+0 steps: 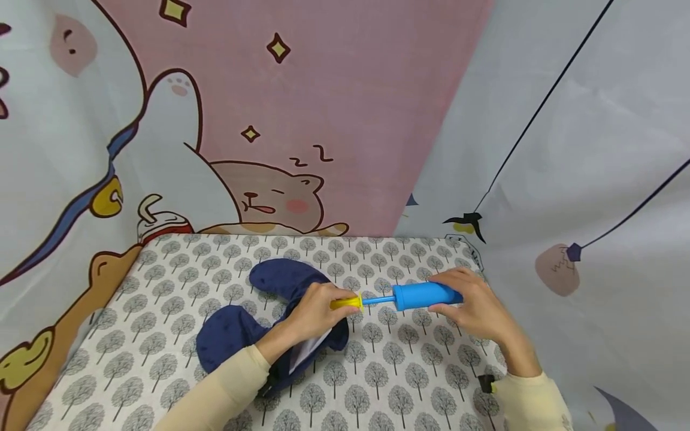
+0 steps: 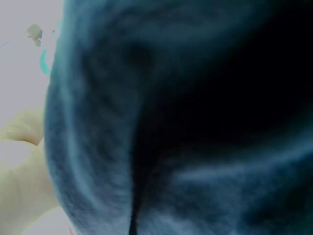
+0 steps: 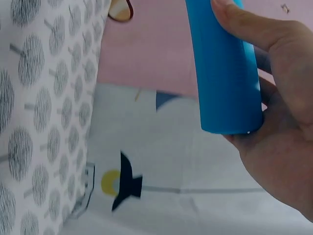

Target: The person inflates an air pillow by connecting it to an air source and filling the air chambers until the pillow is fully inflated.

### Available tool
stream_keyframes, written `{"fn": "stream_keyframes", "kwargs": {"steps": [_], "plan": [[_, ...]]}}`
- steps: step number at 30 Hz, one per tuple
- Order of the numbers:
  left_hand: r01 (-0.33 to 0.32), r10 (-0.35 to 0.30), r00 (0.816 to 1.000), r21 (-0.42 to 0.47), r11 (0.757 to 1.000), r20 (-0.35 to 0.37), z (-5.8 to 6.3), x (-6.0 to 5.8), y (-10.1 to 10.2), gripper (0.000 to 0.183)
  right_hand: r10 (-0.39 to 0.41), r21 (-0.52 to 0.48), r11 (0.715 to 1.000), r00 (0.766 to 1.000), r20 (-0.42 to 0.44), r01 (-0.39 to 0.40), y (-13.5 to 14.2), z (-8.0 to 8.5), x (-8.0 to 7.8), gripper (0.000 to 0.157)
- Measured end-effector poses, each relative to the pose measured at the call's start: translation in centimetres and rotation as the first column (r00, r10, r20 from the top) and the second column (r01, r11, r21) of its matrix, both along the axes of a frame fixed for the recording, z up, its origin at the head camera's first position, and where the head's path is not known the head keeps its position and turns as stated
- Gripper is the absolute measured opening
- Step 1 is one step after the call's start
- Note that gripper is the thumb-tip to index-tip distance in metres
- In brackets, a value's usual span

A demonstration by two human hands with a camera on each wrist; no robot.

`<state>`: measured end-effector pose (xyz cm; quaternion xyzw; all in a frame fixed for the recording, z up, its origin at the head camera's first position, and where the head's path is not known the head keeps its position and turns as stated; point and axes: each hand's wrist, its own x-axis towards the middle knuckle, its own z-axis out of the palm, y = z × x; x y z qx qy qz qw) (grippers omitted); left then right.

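Note:
A blue hand pump [image 1: 423, 296] lies almost level above the table, its thin blue rod drawn out toward a yellow end piece [image 1: 347, 302]. My left hand [image 1: 315, 311] pinches that yellow piece between thumb and fingers. Around the barrel's far end, my right hand [image 1: 471, 302] holds the pump. In the right wrist view, thumb and fingers wrap the blue barrel [image 3: 227, 83]. Below the left hand is a soft navy cloth thing [image 1: 226, 335] with rounded lobes, like a travel neck pillow. Dark blurred cloth [image 2: 93, 122] fills most of the left wrist view.
The table [image 1: 372, 371] is covered with a white tree-print cloth. Behind it hangs a pink and white curtain [image 1: 345, 108] with cartoon animals, and a pale one [image 1: 604, 120] closes the right side. A small black object [image 1: 486, 383] sits by the right sleeve.

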<state>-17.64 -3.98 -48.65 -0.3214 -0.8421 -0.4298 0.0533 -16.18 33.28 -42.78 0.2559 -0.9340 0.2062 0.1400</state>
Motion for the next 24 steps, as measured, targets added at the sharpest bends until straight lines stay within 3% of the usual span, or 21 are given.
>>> {"fn": "stream_keyframes", "kwargs": {"steps": [7, 14, 18, 24], "plan": [[-0.01, 0.01, 1.0, -0.012, 1.0, -0.001, -0.1, -0.1, -0.2, 0.027, -0.038, -0.03, 0.999, 0.996, 0.085, 0.041, 3.6, 0.7, -0.2, 0.059], [-0.007, 0.007, 1.0, -0.004, 1.0, 0.007, 0.1, -0.1, -0.3, 0.033, -0.101, -0.031, 0.994, 0.973, 0.206, 0.109, 5.9, 1.9, -0.2, 0.062], [-0.01, 0.01, 1.0, -0.005, 1.0, 0.0, 0.0, -0.1, -0.3, 0.033, -0.105, 0.01, 0.994, 0.98, 0.171, 0.105, 5.5, 2.2, -0.1, 0.061], [-0.022, 0.022, 1.0, -0.002, 1.0, 0.004, -0.2, -0.1, -0.4, 0.035, -0.051, 0.035, 0.998, 0.997, 0.053, 0.049, 3.2, 1.4, -0.1, 0.059]]}}
